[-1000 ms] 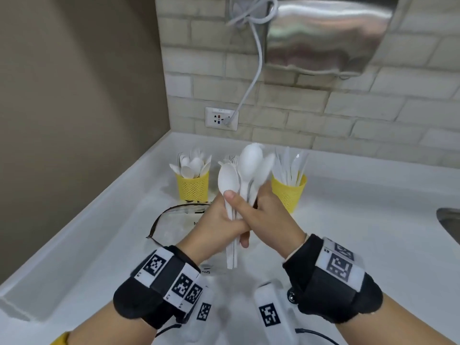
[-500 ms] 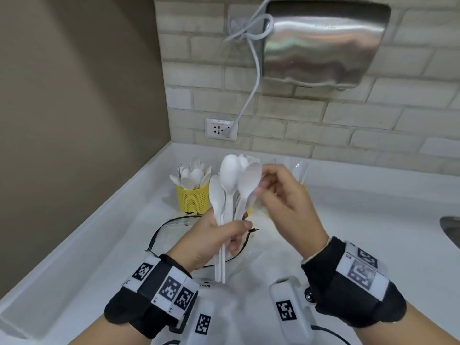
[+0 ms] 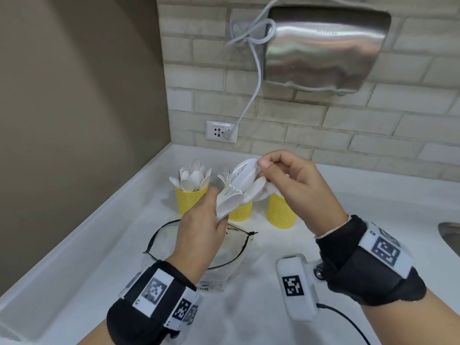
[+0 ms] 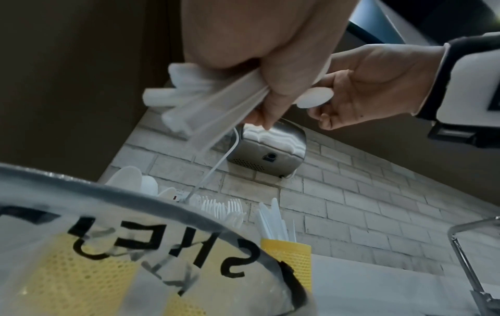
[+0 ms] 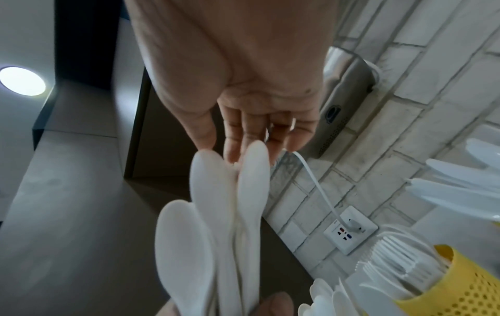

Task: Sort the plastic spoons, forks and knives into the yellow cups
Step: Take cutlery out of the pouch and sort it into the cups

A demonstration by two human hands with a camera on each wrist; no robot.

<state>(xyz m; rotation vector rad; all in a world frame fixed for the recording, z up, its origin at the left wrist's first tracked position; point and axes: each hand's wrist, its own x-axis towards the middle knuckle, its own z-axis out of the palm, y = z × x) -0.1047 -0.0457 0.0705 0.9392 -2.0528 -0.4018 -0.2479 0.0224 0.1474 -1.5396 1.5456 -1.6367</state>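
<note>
My left hand [image 3: 216, 207] grips the handles of a bundle of white plastic spoons [image 3: 239, 188] above the counter. The bundle leans up and to the right. My right hand [image 3: 263, 168] pinches the tip of the top spoon bowl between thumb and forefinger. In the right wrist view the spoons [image 5: 227, 203] fan out below those fingers. Behind the hands stand three yellow mesh cups: the left cup [image 3: 190, 200] holds spoons, the middle cup [image 3: 240, 212] holds forks, and the right cup [image 3: 281, 212] is partly hidden by my right hand. The left wrist view shows knives [image 4: 273, 222] in the right cup.
A clear plastic bag [image 3: 231, 252] with a black rim lies on the white counter [image 3: 286, 242] under my left hand. A steel sink [image 3: 450, 235] is at the right edge. A hand dryer [image 3: 328, 46] and a wall socket [image 3: 221, 131] are on the brick wall.
My right hand has let go of the handles and moved up to the spoon bowls. The bundle has tipped from upright toward the right.
</note>
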